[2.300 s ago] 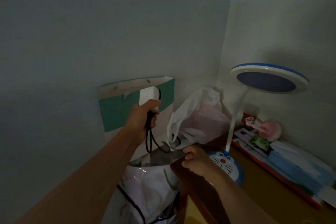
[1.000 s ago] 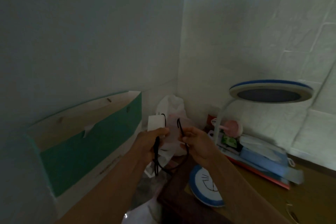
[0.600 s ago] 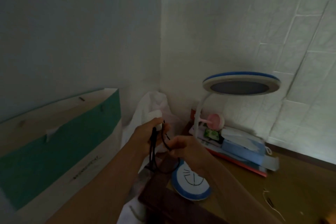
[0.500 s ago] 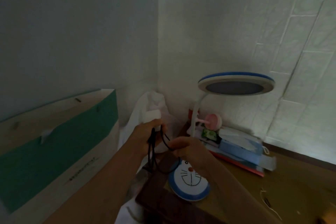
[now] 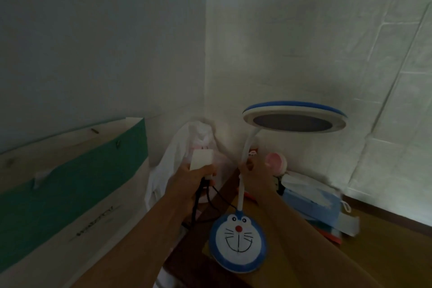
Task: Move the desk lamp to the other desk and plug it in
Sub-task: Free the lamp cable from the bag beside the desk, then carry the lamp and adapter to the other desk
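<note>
The desk lamp (image 5: 294,116) has a round blue-rimmed head, a white bendy neck and a round blue base with a cartoon cat face (image 5: 238,242). The base stands on the left end of the wooden desk (image 5: 385,255). My right hand (image 5: 256,174) is closed around the lamp's neck about halfway up. My left hand (image 5: 195,181) holds the white power adapter (image 5: 201,159), just left of the desk. The black cord (image 5: 211,201) hangs in loops from that hand toward the base.
A green and cream paper bag (image 5: 70,184) leans on the left wall. A white plastic bag (image 5: 184,147) fills the corner behind the adapter. Behind the lamp on the desk lie a pink round object (image 5: 277,161) and blue and white boxes (image 5: 320,203).
My right hand has left the cord and taken hold of the lamp's neck. My left hand has kept the adapter and raised it a little. The view has dipped toward the lamp base.
</note>
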